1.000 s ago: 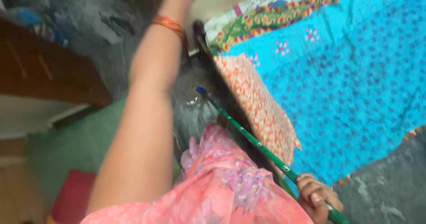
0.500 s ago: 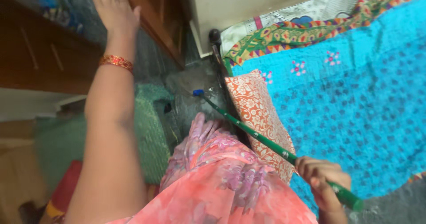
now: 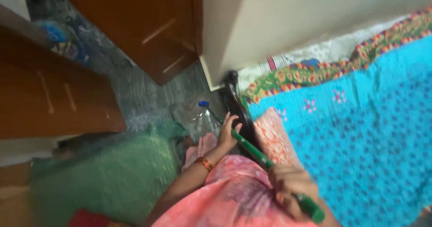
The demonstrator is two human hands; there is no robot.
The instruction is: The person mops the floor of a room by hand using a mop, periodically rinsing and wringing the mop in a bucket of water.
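A long green stick runs from the lower right of the frame up toward the middle. The right hand, low and right of the middle, has its fingers curled tight around the stick near its thick end. The left hand, in the middle, lies on the stick higher up, and its fingers bend loosely over it. A gold and red bangle sits on the left wrist.

Just beside the left hand, on the left, stands a clear plastic bottle with a blue cap. An orange patterned pillow lies on the right of the stick, on a bright blue bedspread that fills the right side. A green mat lies at the lower left. Brown wooden cupboards are at the upper left.
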